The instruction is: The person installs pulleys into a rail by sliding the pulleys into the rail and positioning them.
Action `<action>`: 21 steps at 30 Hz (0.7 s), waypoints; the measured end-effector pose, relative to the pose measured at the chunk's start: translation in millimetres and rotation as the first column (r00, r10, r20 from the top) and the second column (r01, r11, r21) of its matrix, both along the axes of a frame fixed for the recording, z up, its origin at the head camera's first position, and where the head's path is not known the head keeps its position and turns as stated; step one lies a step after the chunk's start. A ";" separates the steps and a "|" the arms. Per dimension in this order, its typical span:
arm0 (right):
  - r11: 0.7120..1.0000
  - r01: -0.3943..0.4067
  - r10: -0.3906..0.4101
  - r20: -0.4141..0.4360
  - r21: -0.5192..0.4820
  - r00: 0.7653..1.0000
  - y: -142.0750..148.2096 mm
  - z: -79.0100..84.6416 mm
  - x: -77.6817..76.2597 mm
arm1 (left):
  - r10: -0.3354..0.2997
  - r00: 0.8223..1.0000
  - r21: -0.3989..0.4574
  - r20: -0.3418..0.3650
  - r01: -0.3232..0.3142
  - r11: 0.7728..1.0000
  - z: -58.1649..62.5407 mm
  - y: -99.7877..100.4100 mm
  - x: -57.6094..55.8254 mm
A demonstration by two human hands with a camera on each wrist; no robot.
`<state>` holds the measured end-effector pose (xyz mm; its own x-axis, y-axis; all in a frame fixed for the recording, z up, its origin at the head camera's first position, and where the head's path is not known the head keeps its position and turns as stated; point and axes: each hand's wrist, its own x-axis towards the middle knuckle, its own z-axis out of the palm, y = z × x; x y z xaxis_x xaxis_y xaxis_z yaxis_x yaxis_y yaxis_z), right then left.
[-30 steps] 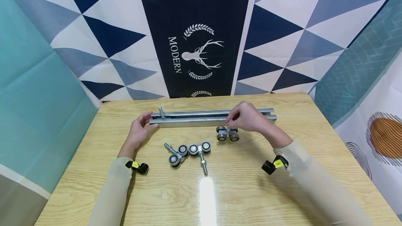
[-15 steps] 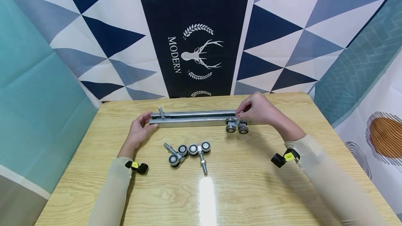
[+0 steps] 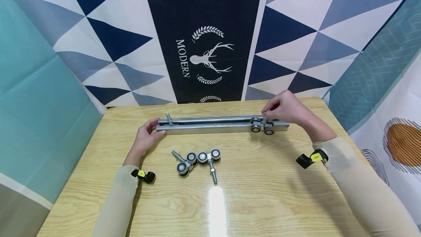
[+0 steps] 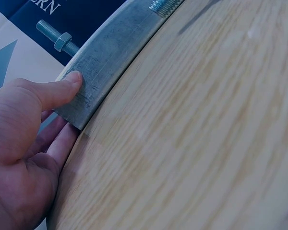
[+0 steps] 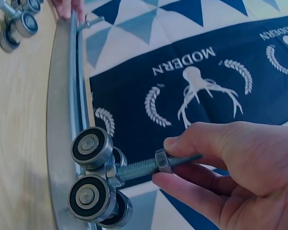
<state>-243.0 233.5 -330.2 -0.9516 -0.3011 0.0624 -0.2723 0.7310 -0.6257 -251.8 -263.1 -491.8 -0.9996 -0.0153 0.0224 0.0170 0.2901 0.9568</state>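
Patterned backdrop fills top of frame. Wood-grain table spans the lower half, glare at bottom centre. Metal rail lies mid-frame. Left hand grips its left end; right hand, centre right, pinches the upright bolt of the wheeled trolley at the rail; contact unclear. Judgement: best with rail braced, wheels square to it, pinch light.

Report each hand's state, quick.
Left hand: holding one end of the metal rail.
Right hand: pinching the bolt of a four-wheeled roller.
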 end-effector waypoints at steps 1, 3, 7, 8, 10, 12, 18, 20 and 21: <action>1.000 0.006 -0.006 0.002 0.001 1.000 2.9 1.0 -0.7 | 0.002 1.000 0.000 -0.002 -0.002 1.000 -0.3 0.0 -0.2; 1.000 0.016 -0.016 -0.002 0.007 1.000 9.0 2.6 -2.2 | -0.003 1.000 -0.008 -0.010 0.003 1.000 -0.9 0.0 -0.6; 0.999 0.044 -0.043 -0.009 0.019 0.999 21.1 4.1 -5.0 | 0.000 1.000 -0.013 -0.010 0.000 1.000 -0.8 0.9 -1.3; 0.998 0.052 -0.052 -0.010 0.025 0.999 24.1 4.3 -5.6 | -0.004 1.000 -0.018 -0.010 0.004 1.000 -0.7 1.0 -1.3; 0.998 0.065 -0.065 -0.001 0.025 0.998 29.9 4.6 -7.0 | -0.001 1.000 -0.011 -0.005 0.001 1.000 0.3 1.3 -1.3; 0.997 0.078 -0.079 0.014 0.023 0.997 35.7 4.4 -8.6 | -0.007 1.000 -0.014 -0.009 0.007 1.000 1.1 1.1 -1.1; 0.992 0.116 -0.118 0.042 0.044 0.992 50.8 2.5 -10.6 | -0.011 1.000 -0.001 0.001 0.011 1.000 1.2 0.0 -0.5; 0.991 0.127 -0.129 0.051 0.046 0.990 55.6 2.1 -10.6 | -0.012 1.000 -0.002 0.006 0.012 1.000 0.8 -0.3 -0.2; 0.990 0.130 -0.132 0.050 0.046 0.990 57.9 2.1 -10.5 | -0.012 1.000 -0.003 0.008 0.012 1.000 0.5 -0.4 -0.4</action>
